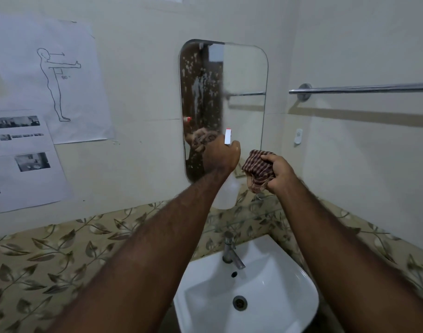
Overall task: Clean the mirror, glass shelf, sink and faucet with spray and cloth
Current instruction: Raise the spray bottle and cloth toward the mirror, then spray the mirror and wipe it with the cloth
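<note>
Clasped the spray bottle (pixel 226 193) in the left grip (pixel 221 156), curled tight round its neck, nozzle aimed at the mirror (pixel 241 92) just ahead. Clutched the checked cloth (pixel 257 169), bunched, in the right grip (pixel 279 173) just beside. Probably best misted evenly over the unspotted side, then wiped top-down.

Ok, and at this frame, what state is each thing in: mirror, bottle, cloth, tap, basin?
Rounded wall mirror: left part speckled with spray droplets.
White plastic spray bottle: gripped by left hand, nozzle toward mirror.
Brown checked cloth: bunched in right hand.
Metal faucet: no water running.
White ceramic sink: drain unplugged, no standing water.
</note>
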